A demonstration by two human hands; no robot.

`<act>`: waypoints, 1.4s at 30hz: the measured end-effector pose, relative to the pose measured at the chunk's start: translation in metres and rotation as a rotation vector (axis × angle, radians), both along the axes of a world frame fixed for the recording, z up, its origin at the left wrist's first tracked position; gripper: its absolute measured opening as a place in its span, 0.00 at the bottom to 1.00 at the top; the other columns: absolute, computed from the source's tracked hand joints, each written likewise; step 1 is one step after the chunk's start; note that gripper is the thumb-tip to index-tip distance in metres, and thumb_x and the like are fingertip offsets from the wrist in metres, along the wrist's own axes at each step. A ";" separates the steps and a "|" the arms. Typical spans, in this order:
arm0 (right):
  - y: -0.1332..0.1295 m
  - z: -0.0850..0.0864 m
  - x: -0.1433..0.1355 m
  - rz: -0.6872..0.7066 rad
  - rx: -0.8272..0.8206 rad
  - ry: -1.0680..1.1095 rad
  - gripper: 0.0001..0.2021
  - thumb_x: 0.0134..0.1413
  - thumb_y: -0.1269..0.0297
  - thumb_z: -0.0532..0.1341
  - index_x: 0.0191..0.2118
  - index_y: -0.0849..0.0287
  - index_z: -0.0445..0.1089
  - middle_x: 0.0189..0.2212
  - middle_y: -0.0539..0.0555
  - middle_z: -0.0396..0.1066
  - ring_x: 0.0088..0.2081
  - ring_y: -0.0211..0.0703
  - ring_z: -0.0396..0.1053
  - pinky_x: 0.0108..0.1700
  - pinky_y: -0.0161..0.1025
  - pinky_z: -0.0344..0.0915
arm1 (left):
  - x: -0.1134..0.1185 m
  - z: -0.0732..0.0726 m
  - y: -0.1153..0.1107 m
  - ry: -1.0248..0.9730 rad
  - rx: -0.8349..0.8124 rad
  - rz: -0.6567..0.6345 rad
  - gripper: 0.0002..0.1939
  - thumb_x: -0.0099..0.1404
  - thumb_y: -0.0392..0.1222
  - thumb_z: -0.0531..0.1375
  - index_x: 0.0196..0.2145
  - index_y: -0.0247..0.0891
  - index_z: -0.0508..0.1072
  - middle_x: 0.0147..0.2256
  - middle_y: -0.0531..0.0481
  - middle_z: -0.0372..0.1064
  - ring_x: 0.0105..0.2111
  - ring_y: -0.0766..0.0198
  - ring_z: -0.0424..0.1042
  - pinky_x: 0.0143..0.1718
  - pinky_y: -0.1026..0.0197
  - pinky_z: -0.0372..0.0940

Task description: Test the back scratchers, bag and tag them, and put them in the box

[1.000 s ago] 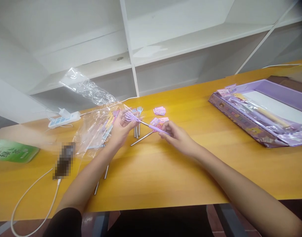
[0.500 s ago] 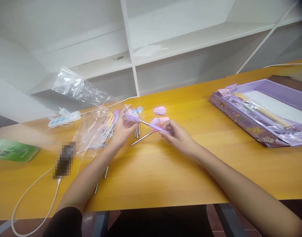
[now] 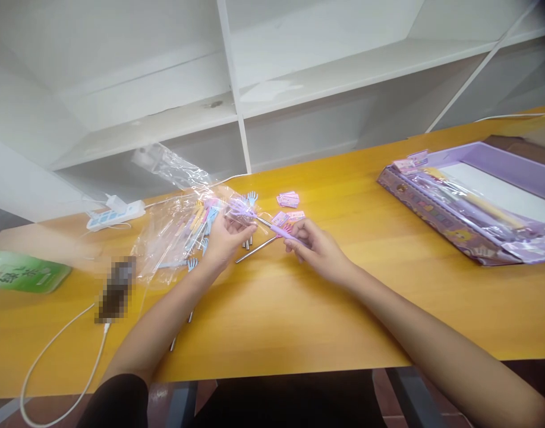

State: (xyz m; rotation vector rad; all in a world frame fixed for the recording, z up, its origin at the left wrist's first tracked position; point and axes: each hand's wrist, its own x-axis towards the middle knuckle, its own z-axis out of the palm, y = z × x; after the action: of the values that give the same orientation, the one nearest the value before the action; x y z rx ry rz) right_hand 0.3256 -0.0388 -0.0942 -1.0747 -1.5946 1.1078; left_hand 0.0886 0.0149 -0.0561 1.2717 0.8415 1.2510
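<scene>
A purple back scratcher [image 3: 279, 230] with a hand-shaped head and a metal shaft is held slantwise over the table. My right hand [image 3: 317, 246] is closed around its purple handle. My left hand [image 3: 225, 241] pinches a clear plastic bag [image 3: 174, 169] by the scratcher's head, which shows through the film; the bag trails up and left. Below the held one lies another back scratcher, its metal shaft [image 3: 257, 249] bare and its pink end near several small printed cards [image 3: 286, 218]. Blue-headed scratchers [image 3: 252, 197] lie behind my left hand, partly hidden by it.
Several coloured scratchers [image 3: 194, 229] lie on clear plastic at left. Farther left are a power strip [image 3: 116, 215], a blurred-out device [image 3: 116, 291] on a white cable and a green packet [image 3: 27, 272]. A purple box [image 3: 450, 220] with wrapped scratchers stands at right. White shelving [image 3: 365, 77] rises behind.
My left hand has shifted slightly right and down along the scratcher's head. The clear bag has swung right with it. My right hand has barely moved.
</scene>
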 end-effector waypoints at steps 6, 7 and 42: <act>0.003 -0.003 0.001 -0.022 0.019 0.026 0.16 0.67 0.48 0.62 0.41 0.51 0.58 0.33 0.49 0.76 0.25 0.37 0.66 0.30 0.37 0.62 | 0.002 -0.001 -0.001 -0.063 -0.056 0.015 0.21 0.53 0.46 0.78 0.40 0.37 0.76 0.37 0.51 0.75 0.37 0.66 0.73 0.43 0.61 0.68; 0.003 -0.002 0.001 -0.025 0.025 0.020 0.15 0.67 0.49 0.63 0.41 0.51 0.58 0.33 0.49 0.76 0.26 0.38 0.67 0.31 0.37 0.63 | 0.002 -0.003 -0.001 -0.040 -0.053 0.019 0.22 0.53 0.46 0.78 0.40 0.37 0.76 0.36 0.52 0.75 0.37 0.66 0.73 0.43 0.61 0.68; -0.002 0.002 0.003 0.045 0.614 -0.120 0.02 0.66 0.65 0.68 0.42 0.55 0.76 0.36 0.53 0.77 0.32 0.38 0.71 0.35 0.38 0.69 | 0.014 -0.020 -0.021 0.168 -0.050 -0.197 0.32 0.61 0.48 0.73 0.61 0.42 0.71 0.47 0.46 0.74 0.46 0.60 0.73 0.51 0.58 0.68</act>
State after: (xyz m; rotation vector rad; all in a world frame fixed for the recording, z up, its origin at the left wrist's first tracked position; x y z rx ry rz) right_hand 0.3285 -0.0406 -0.0927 -0.7001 -1.8885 0.5190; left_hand 0.1031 -0.0064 -0.0764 1.3974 0.8393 0.9716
